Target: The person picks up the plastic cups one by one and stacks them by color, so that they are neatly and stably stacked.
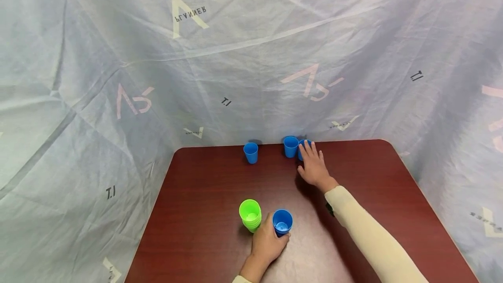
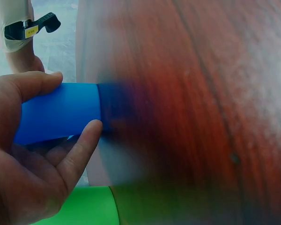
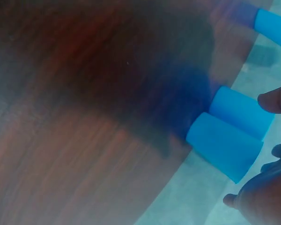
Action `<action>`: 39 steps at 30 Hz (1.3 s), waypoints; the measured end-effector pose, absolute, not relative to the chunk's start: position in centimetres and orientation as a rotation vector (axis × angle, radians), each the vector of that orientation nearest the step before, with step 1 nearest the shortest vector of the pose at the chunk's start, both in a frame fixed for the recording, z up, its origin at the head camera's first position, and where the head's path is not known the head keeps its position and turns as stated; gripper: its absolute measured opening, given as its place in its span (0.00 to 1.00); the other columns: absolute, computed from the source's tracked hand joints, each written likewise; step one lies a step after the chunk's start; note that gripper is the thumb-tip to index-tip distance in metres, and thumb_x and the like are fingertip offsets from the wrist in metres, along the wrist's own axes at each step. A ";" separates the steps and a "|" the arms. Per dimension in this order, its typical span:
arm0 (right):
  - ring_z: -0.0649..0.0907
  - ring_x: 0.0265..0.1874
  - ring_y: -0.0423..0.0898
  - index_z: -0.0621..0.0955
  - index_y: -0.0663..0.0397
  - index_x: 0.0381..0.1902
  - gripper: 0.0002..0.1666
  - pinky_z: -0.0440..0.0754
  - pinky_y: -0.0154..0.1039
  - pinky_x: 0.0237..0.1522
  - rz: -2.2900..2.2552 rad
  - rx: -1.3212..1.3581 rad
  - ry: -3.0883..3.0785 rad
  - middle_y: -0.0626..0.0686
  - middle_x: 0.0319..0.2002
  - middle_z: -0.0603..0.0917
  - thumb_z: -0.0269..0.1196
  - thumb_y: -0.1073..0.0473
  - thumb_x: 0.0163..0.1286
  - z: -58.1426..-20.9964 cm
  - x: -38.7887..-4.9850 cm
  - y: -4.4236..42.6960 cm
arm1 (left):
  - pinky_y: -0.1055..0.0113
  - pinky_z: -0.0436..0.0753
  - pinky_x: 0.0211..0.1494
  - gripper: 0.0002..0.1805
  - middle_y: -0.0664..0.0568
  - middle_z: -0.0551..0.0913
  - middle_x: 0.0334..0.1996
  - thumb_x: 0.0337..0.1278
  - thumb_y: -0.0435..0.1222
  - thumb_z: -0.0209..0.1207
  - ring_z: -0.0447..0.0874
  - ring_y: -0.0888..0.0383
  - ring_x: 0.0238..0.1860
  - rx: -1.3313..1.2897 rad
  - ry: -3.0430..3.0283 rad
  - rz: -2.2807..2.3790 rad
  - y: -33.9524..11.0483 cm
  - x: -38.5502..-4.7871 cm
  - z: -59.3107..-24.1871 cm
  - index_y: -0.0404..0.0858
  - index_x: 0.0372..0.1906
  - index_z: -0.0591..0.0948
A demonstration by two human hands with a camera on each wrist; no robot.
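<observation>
My left hand (image 1: 267, 242) is curled round a blue cup (image 1: 282, 221), which stands upright near the front of the table. Thumb and fingers lie on opposite sides of that cup (image 2: 61, 112) in the left wrist view. Just left of the hand stands a stack of lime green cups (image 1: 250, 213). At the back, my right hand (image 1: 314, 167) reaches with spread fingers over a blue cup (image 1: 300, 154), partly hiding it; contact is unclear. Another blue cup (image 1: 291, 147) stands right beside that one. The right wrist view shows the pair, the nearer cup (image 3: 225, 146) overlapping the other.
A third blue cup (image 1: 251, 153) stands apart at the back edge, left of the pair. The dark red wooden table (image 1: 204, 187) has rounded back corners. Grey printed cloth (image 1: 251, 77) hangs behind it and along both sides.
</observation>
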State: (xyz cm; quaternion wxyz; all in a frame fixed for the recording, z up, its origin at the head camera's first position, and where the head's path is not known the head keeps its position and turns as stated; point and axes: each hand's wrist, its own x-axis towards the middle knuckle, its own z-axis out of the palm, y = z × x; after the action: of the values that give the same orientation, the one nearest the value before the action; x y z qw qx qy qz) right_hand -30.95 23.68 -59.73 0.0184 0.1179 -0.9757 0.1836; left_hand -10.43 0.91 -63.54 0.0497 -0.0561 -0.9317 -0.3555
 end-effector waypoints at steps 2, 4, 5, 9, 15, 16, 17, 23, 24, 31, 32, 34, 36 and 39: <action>0.43 0.85 0.69 0.50 0.59 0.86 0.50 0.47 0.75 0.80 0.558 0.356 -3.047 0.64 0.87 0.44 0.61 0.55 0.77 -59.7 -31.4 23.8 | 0.52 0.88 0.48 0.36 0.48 0.91 0.47 0.43 0.45 0.80 0.91 0.50 0.48 -0.170 -2.834 -1.079 1.0 -10.5 -63.6 0.42 0.60 0.79; 0.43 0.85 0.70 0.49 0.59 0.86 0.50 0.47 0.75 0.80 0.546 0.347 -3.059 0.64 0.87 0.43 0.61 0.56 0.77 -59.8 -31.8 23.9 | 0.52 0.88 0.47 0.36 0.48 0.91 0.46 0.42 0.45 0.80 0.92 0.50 0.47 -0.170 -2.827 -1.070 1.0 -10.5 -63.6 0.42 0.59 0.79; 0.43 0.85 0.70 0.49 0.59 0.86 0.50 0.46 0.75 0.80 0.538 0.345 -3.068 0.64 0.87 0.42 0.60 0.55 0.77 -59.8 -32.0 23.9 | 0.52 0.87 0.47 0.36 0.48 0.91 0.46 0.42 0.45 0.80 0.92 0.50 0.47 -0.168 -2.827 -1.066 1.0 -10.5 -63.6 0.42 0.59 0.79; 0.43 0.85 0.71 0.49 0.56 0.86 0.49 0.44 0.76 0.79 0.527 0.330 -3.091 0.64 0.87 0.41 0.59 0.56 0.77 -59.7 -32.8 24.1 | 0.53 0.87 0.46 0.36 0.49 0.91 0.46 0.42 0.46 0.80 0.92 0.50 0.47 -0.160 -2.828 -1.067 1.0 -10.5 -63.7 0.43 0.59 0.79; 0.41 0.85 0.71 0.47 0.51 0.87 0.49 0.43 0.76 0.80 0.529 0.317 -3.116 0.65 0.87 0.40 0.59 0.59 0.78 -59.6 -33.5 24.2 | 0.54 0.87 0.45 0.36 0.50 0.91 0.46 0.41 0.46 0.80 0.92 0.51 0.47 -0.151 -2.835 -1.068 1.0 -10.5 -63.7 0.44 0.59 0.79; 0.41 0.85 0.71 0.47 0.51 0.87 0.49 0.43 0.76 0.80 0.530 0.315 -3.118 0.65 0.87 0.40 0.59 0.59 0.78 -59.5 -33.6 24.2 | 0.54 0.87 0.45 0.36 0.50 0.91 0.46 0.41 0.46 0.80 0.92 0.51 0.46 -0.149 -2.837 -1.061 1.0 -10.5 -63.7 0.44 0.59 0.79; 0.41 0.85 0.71 0.47 0.52 0.87 0.49 0.43 0.76 0.80 0.527 0.314 -3.120 0.65 0.87 0.40 0.59 0.59 0.78 -59.5 -33.7 24.1 | 0.54 0.87 0.45 0.36 0.49 0.91 0.46 0.41 0.46 0.80 0.92 0.51 0.46 -0.148 -2.839 -1.056 1.0 -10.5 -63.7 0.44 0.59 0.79; 0.43 0.84 0.72 0.50 0.53 0.87 0.45 0.46 0.76 0.79 0.497 0.298 -3.124 0.66 0.86 0.42 0.57 0.58 0.80 -59.7 -33.9 24.2 | 0.53 0.87 0.45 0.37 0.49 0.91 0.46 0.41 0.47 0.80 0.92 0.51 0.46 -0.138 -2.857 -1.049 1.0 -10.6 -63.5 0.43 0.59 0.78; 0.43 0.85 0.72 0.50 0.53 0.87 0.44 0.46 0.76 0.79 0.487 0.295 -3.123 0.66 0.86 0.42 0.56 0.58 0.81 -59.8 -33.9 24.2 | 0.53 0.87 0.45 0.37 0.49 0.91 0.46 0.41 0.47 0.80 0.92 0.51 0.46 -0.137 -2.860 -1.049 0.9 -10.6 -63.4 0.43 0.59 0.78; 0.45 0.85 0.71 0.54 0.57 0.85 0.38 0.56 0.70 0.80 0.453 0.306 -3.083 0.67 0.86 0.44 0.50 0.60 0.83 -60.1 -33.6 24.1 | 0.53 0.87 0.45 0.37 0.48 0.91 0.46 0.41 0.46 0.80 0.92 0.51 0.46 -0.145 -2.858 -1.045 1.0 -10.6 -63.4 0.43 0.59 0.78; 0.46 0.85 0.71 0.55 0.59 0.85 0.37 0.58 0.68 0.80 0.451 0.307 -3.074 0.68 0.86 0.45 0.50 0.62 0.82 -60.1 -33.5 24.0 | 0.53 0.87 0.45 0.37 0.48 0.91 0.46 0.41 0.46 0.80 0.92 0.51 0.46 -0.146 -2.856 -1.044 1.0 -10.6 -63.4 0.43 0.59 0.78; 0.48 0.84 0.71 0.59 0.62 0.83 0.36 0.61 0.66 0.79 0.433 0.306 -3.062 0.69 0.85 0.46 0.51 0.63 0.82 -60.1 -33.5 23.9 | 0.53 0.87 0.44 0.37 0.48 0.91 0.46 0.40 0.46 0.80 0.92 0.50 0.46 -0.147 -2.854 -1.042 1.0 -10.7 -63.5 0.42 0.59 0.77; 0.50 0.84 0.71 0.62 0.65 0.81 0.34 0.63 0.64 0.79 0.423 0.297 -3.053 0.70 0.85 0.48 0.51 0.62 0.82 -60.1 -33.4 23.9 | 0.54 0.87 0.44 0.37 0.48 0.91 0.46 0.40 0.47 0.80 0.92 0.50 0.45 -0.144 -2.857 -1.039 1.0 -10.6 -63.5 0.43 0.59 0.77; 0.52 0.83 0.71 0.67 0.67 0.78 0.30 0.64 0.62 0.79 0.422 0.276 -3.039 0.71 0.84 0.52 0.50 0.61 0.83 -60.2 -33.3 24.0 | 0.54 0.87 0.44 0.37 0.48 0.91 0.45 0.40 0.47 0.81 0.92 0.50 0.45 -0.142 -2.860 -1.039 1.0 -10.6 -63.7 0.43 0.58 0.77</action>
State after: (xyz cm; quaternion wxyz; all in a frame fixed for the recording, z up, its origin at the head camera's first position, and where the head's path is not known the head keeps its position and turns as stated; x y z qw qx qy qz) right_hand -33.33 23.95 -60.23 0.0308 0.0896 -0.9861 0.1368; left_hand -10.56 0.97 -63.66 0.0475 -0.0465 -0.9378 -0.3408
